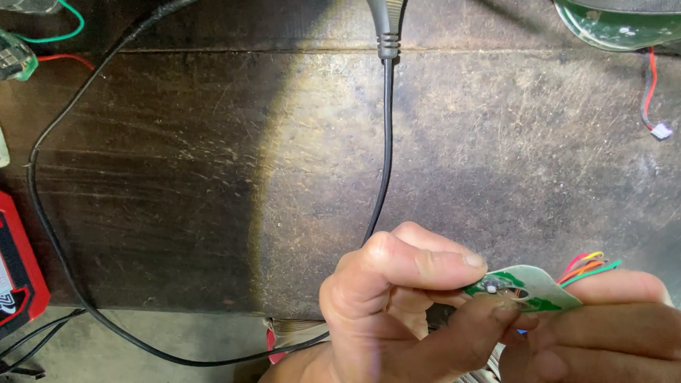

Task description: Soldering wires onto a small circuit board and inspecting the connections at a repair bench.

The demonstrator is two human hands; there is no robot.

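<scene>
Pinched between thumb and forefinger of the left hand (397,307), a small green circuit board (529,287) is held in a narrow grip above the near edge of the dark wooden surface (205,172). Right hand (614,337) supports the board from beneath, fingers curled against it. Coloured wires (591,267) fan from the board's far side. A black cable (385,155) runs across the surface behind.

Dim overall — a bright pool falls mid-bench (319,160), corners sink into shadow, focus fairly sharp.
</scene>
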